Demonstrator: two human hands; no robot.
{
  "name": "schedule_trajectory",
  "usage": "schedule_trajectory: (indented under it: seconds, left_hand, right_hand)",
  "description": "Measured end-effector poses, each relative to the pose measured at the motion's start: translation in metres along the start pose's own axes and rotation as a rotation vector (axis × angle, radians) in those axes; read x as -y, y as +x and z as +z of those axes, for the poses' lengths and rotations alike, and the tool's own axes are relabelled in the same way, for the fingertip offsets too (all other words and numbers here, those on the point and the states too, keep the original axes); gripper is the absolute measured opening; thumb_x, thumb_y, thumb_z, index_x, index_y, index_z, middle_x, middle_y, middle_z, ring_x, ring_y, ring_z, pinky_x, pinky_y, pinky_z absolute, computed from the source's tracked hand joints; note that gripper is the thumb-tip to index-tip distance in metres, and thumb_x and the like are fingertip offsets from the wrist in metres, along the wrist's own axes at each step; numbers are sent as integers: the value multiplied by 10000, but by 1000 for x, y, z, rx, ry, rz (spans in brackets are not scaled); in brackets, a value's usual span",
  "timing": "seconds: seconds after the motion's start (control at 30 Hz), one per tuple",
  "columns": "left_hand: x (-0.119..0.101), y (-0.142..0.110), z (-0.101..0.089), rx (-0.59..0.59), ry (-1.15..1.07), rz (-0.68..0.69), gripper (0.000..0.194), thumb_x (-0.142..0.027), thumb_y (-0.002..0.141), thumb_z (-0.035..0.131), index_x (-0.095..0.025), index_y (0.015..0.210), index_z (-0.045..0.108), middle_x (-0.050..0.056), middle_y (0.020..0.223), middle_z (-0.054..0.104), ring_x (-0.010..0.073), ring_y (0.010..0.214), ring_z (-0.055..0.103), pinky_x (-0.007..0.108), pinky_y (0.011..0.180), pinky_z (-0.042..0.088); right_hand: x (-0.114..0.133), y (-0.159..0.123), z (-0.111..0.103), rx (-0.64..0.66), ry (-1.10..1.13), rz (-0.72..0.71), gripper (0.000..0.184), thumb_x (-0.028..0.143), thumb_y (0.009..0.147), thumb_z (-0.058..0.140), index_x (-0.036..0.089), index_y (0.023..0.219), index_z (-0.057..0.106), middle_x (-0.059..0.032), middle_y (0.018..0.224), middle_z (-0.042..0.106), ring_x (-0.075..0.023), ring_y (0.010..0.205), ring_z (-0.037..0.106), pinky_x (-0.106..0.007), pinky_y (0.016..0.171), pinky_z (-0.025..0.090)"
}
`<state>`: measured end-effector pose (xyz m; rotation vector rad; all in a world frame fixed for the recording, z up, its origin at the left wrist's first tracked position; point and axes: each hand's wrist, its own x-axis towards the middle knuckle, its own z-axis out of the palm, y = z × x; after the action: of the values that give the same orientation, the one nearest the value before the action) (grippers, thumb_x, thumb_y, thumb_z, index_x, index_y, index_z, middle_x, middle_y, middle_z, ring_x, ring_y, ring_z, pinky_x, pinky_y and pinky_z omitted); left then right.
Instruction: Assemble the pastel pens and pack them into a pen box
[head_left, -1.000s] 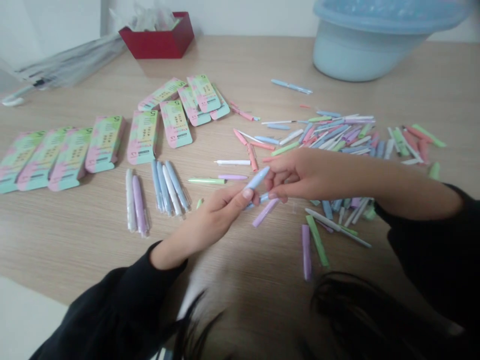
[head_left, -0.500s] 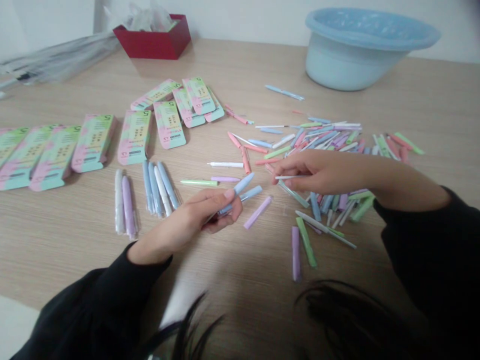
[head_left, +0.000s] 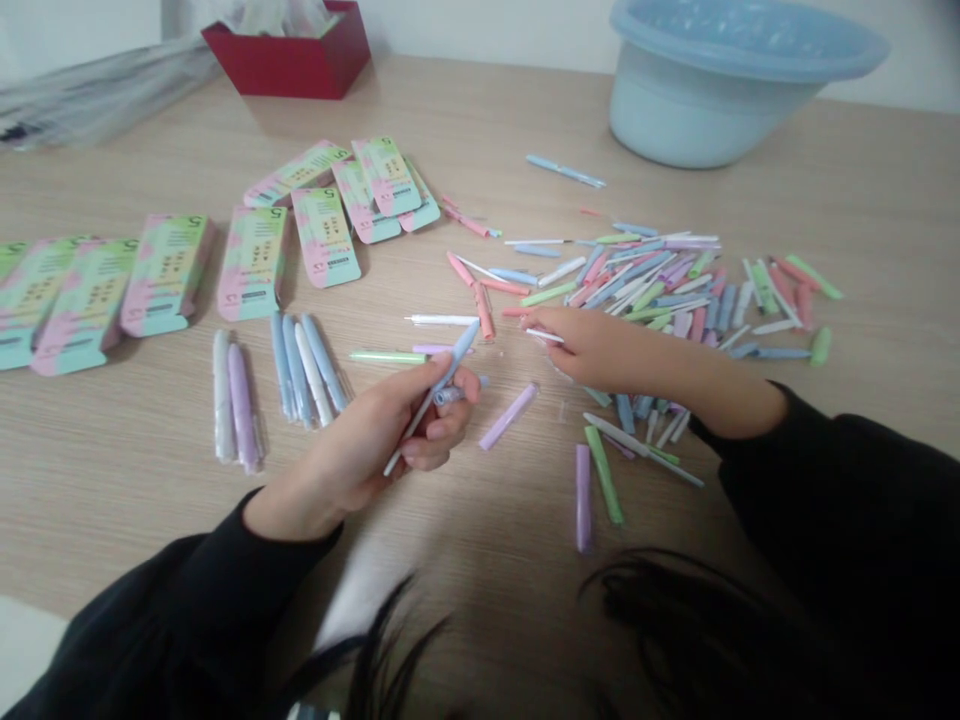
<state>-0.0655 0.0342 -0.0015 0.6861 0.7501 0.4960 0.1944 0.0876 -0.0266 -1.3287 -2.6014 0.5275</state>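
My left hand (head_left: 390, 440) is closed around a light blue pen (head_left: 442, 385) that points up and to the right, with a second blue piece tucked under the fingers. My right hand (head_left: 600, 350) rests at the left edge of a scattered pile of pastel pens and caps (head_left: 675, 285); its fingertips pinch a thin white refill (head_left: 544, 335). A loose lilac cap (head_left: 508, 416) lies on the wooden table (head_left: 480, 130) between both hands.
Bagged pens (head_left: 304, 365) and a second bag (head_left: 234, 400) lie left of my left hand. Pink-green packaging cards (head_left: 169, 275) run along the left, more cards (head_left: 352, 190) behind. A blue basin (head_left: 720, 80) and red box (head_left: 292, 55) stand at the back.
The hands, joined on the blue pen a second ago, have come apart. My left hand kept the pen and drew back; my right hand went to the pile and took a white refill.
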Motion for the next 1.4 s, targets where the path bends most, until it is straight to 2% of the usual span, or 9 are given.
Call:
schedule_trajectory:
  seconds: [0.13, 0.4, 0.5, 0.63, 0.73, 0.87, 1.1, 1.2, 1.4]
  left_hand:
    - [2, 3, -2, -34, 146, 39, 386, -427, 1044, 362, -182, 849, 587, -54, 558, 357, 74, 436, 186, 149, 374, 164]
    - [6, 0, -2, -211, 673, 160, 421, -505, 1007, 418, -165, 874, 628, -44, 587, 408, 103, 508, 336, 205, 456, 265]
    - [5, -5, 0, -305, 849, 227, 443, -546, 995, 439, -177, 846, 634, -41, 625, 423, 120, 560, 381, 228, 510, 303]
    - [4, -10, 4, -301, 1083, 302, 413, -495, 1000, 444, -192, 814, 655, -11, 705, 576, 169, 696, 546, 266, 671, 421]
    - [7, -10, 5, -253, 1233, 277, 398, -477, 1005, 435, -197, 886, 693, 32, 843, 708, 232, 835, 647, 311, 805, 465]
    - [10, -8, 4, -283, 1414, 184, 437, -496, 1016, 391, -203, 1001, 715, 80, 930, 756, 280, 874, 687, 352, 819, 491]
    - [11, -7, 4, -286, 1471, 191, 417, -482, 1016, 406, -215, 1125, 708, 93, 1000, 775, 288, 909, 701, 349, 821, 499]
    - [13, -7, 5, -298, 1514, 164, 406, -455, 1021, 402, -212, 1183, 684, 103, 1018, 771, 295, 923, 702, 355, 826, 494]
    - [12, -6, 3, -318, 1528, 141, 359, -398, 1032, 347, -183, 1103, 625, 97, 902, 728, 280, 842, 689, 358, 786, 487]
  right_hand:
    - [-1, 0, 5, -33, -58, -38, 473, 19, 839, 447, 132, 1261, 628, -181, 1415, 628, -304, 1337, 572, -484, 1143, 441]
    - [1, -1, 14, -161, -90, -66, 494, 20, 846, 431, 83, 1286, 645, -200, 1335, 656, -313, 1293, 577, -510, 1133, 437]
    - [6, -4, 3, -171, -57, 1, 516, 42, 861, 446, 110, 1339, 629, -172, 1324, 679, -291, 1236, 610, -459, 1066, 469]
    - [8, -19, -20, -155, -94, 140, 376, 137, 906, 501, 169, 1220, 706, -108, 1041, 761, -252, 950, 675, -360, 849, 501]
    - [-1, -31, -26, -146, -151, 199, 301, 170, 898, 531, 161, 1127, 725, -106, 979, 748, -235, 836, 653, -336, 758, 473]
    - [-14, -40, -18, -154, -135, 219, 311, 183, 894, 556, 160, 1171, 697, -114, 1057, 735, -241, 872, 643, -346, 776, 473]
    - [-12, -48, -12, -221, -109, 107, 307, 59, 831, 530, 156, 1074, 692, -119, 1048, 624, -260, 976, 613, -388, 892, 487]
    - [-9, -52, -8, -170, -117, 145, 185, 155, 880, 570, 165, 940, 745, -111, 1000, 572, -263, 938, 610, -410, 898, 486]
    - [-8, -49, -6, -124, -181, 169, 210, 216, 910, 557, 133, 837, 735, -146, 996, 615, -268, 922, 608, -399, 846, 471]
